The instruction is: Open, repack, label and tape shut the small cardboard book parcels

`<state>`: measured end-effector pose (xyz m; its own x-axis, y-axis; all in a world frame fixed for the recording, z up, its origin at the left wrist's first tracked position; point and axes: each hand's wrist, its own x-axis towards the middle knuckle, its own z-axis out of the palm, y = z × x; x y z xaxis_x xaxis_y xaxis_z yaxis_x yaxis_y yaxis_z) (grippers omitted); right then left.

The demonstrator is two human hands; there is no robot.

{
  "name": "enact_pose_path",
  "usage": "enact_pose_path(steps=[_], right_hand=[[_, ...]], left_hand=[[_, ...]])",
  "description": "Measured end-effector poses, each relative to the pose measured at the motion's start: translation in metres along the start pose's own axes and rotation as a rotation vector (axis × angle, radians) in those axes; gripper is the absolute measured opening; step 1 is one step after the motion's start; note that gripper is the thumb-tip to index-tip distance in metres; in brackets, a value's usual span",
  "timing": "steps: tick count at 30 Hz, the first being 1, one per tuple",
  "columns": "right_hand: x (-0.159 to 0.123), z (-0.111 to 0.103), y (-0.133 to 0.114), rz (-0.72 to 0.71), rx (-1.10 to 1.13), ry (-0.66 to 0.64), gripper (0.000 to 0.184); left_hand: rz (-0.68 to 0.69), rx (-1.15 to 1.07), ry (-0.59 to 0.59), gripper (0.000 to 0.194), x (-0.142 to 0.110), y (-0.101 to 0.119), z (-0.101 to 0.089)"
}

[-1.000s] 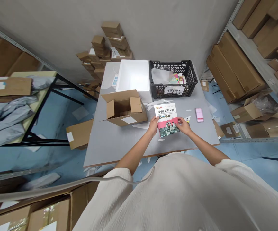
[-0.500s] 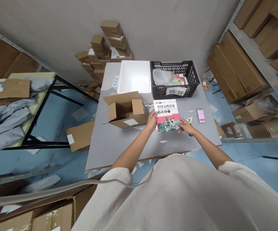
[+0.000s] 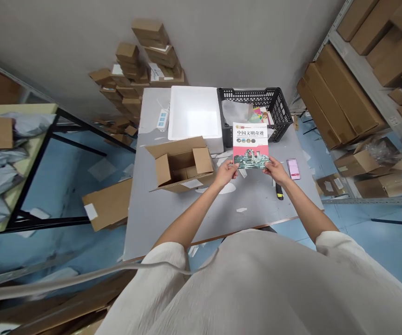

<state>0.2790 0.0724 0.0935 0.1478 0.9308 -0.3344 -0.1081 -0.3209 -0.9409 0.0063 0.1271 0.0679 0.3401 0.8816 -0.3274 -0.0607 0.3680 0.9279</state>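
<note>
While both hands grip its lower corners, the book (image 3: 250, 145) is held up, cover toward the camera, above the grey table (image 3: 159, 204).

Left hand (image 3: 227, 172) pinches the lower left corner, fingers curled shut on the edge; right hand (image 3: 275, 169) does the same at the lower right corner. Book cover: white band with dark characters on top, red and teal picture below; it overlaps the front wall of the black mesh crate (image 3: 277, 104) in view. White foam box (image 3: 194, 113) sits just left of the crate, touching it. Open cardboard box (image 3: 181, 164), flaps up, lies just left of the left hand. Pink packet (image 3: 293, 168) lies near the right hand; a dark marker-like item (image 3: 279, 191) lies under the right wrist, exact kind unclear. Paper scraps scattered on the table. Stacked cartons (image 3: 145, 56) against the wall behind.
</note>
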Motion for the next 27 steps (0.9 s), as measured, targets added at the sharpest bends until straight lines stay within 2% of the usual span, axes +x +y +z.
enact_pose_path(steps=[5,9,14,16,18,20,22,27], right_hand=[[0.041,0.001,-0.009,-0.013,-0.012,0.093,0.045],[0.083,0.004,-0.014,-0.056,-0.059,0.094,0.037],[0.134,0.009,-0.021,-0.042,-0.086,0.104,0.027],[0.151,0.012,-0.024,-0.052,-0.042,0.093,0.032],[0.164,0.014,-0.027,-0.060,0.021,0.073,0.045],[0.170,0.017,-0.027,-0.046,0.064,0.052,0.056],[0.169,0.020,-0.025,-0.013,0.079,0.034,0.059],[0.146,0.027,-0.014,0.047,0.071,-0.010,0.042]], left_hand=[[0.003,-0.102,0.082,0.042,0.035,0.010,0.005],[-0.033,-0.157,0.156,0.037,0.068,0.016,0.003],[-0.065,-0.164,0.254,0.033,0.106,0.026,-0.004],[-0.033,-0.197,0.306,0.036,0.118,0.031,-0.003],[0.016,-0.228,0.373,0.051,0.127,0.034,-0.001],[0.032,-0.232,0.421,0.065,0.132,0.034,0.002],[0.007,-0.214,0.435,0.068,0.131,0.029,0.003],[-0.052,-0.152,0.432,0.066,0.119,0.016,0.001]])
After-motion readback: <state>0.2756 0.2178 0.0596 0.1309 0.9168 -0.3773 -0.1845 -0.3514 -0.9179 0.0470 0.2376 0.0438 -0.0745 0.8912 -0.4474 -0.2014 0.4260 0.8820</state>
